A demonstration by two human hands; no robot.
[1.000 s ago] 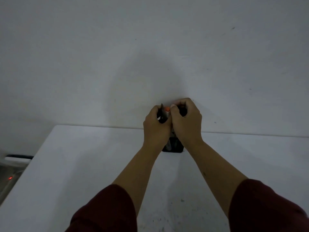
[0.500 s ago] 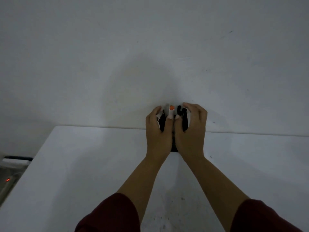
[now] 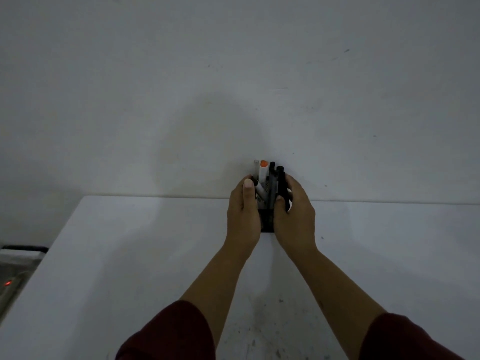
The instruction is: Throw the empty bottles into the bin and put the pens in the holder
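Both hands cup a black pen holder (image 3: 267, 222) that stands on the white tabletop (image 3: 130, 255) close to the wall. The left hand (image 3: 242, 214) curls around the holder's left side, its thumb lying against the pens, and the right hand (image 3: 294, 216) wraps the right side with its fingers closed on a black pen (image 3: 281, 188). Between the hands a cluster of pens rises out of the holder: a clear-topped one, an orange-capped marker (image 3: 263, 172), a grey one and the black ones, some leaning across each other. No bottles or bin can be seen near the hands.

The step appears to be settling the last pens into the holder. To do it well, the left hand should steady the holder against the tabletop while the right lets the black pen slide down until its tip bottoms out, releasing only when the pen rests on its own. Pressing sideways could tip the light holder or spring the leaning pens out.
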